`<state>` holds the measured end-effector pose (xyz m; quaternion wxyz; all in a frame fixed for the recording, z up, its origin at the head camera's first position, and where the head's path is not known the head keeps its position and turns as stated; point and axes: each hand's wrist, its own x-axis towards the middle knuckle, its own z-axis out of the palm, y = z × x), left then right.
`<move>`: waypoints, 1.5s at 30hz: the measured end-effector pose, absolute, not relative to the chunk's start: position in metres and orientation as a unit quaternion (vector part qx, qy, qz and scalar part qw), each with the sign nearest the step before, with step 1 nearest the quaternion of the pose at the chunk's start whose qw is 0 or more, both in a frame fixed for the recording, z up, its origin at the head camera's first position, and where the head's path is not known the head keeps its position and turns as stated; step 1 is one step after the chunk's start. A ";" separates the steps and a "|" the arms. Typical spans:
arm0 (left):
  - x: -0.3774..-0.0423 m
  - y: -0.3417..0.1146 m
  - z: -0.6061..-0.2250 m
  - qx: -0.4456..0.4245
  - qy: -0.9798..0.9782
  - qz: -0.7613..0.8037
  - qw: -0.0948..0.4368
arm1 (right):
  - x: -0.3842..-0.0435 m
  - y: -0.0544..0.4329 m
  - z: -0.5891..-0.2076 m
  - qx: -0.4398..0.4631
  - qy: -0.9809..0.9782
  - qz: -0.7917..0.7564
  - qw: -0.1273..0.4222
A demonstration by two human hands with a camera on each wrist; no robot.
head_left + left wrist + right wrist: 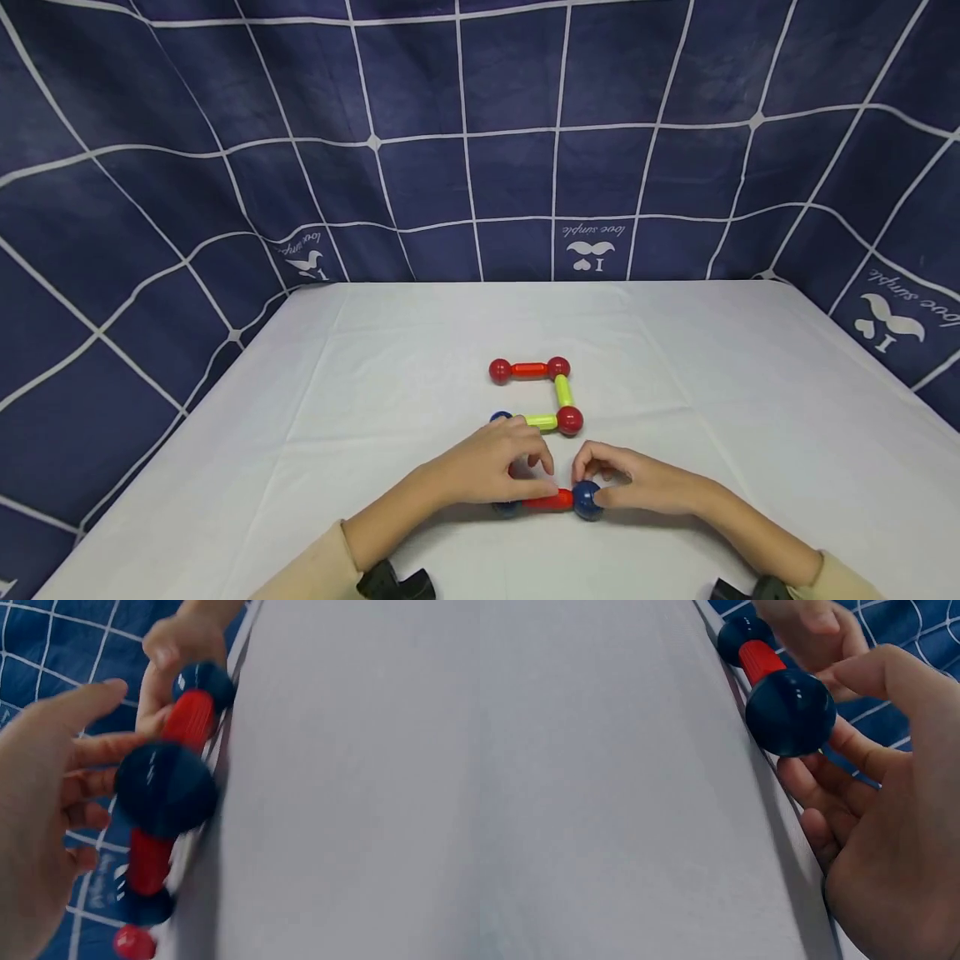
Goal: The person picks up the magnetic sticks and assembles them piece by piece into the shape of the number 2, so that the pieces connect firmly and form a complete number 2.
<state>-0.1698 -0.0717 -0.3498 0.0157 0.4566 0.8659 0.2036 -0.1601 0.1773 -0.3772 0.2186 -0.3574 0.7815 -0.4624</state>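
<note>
My right hand [647, 483] pinches a dark blue ball [587, 501] at the near right end of a red rod [551, 501]. At the rod's left end is another blue ball [507, 509], partly covered by my left hand [491, 467]. In the left wrist view the left thumb stands apart from that ball [166, 789], while the fingers reach to its side. A second red rod [149, 862] leads from it to a further blue ball [146, 906], mostly behind the left hand in the head view.
Beyond the hands, the chain continues with yellow-green rods [564, 391], red balls [570, 420] and an orange-red rod [529, 371], bending like an S. It lies on a white-covered table [375, 350]. A dark blue curtain with white grid lines [510, 167] surrounds the table's back and sides.
</note>
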 end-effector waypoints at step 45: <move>-0.207 -0.103 -0.358 0.328 0.866 0.339 0.169 | -0.251 0.158 -0.383 -0.179 0.899 -0.400 0.005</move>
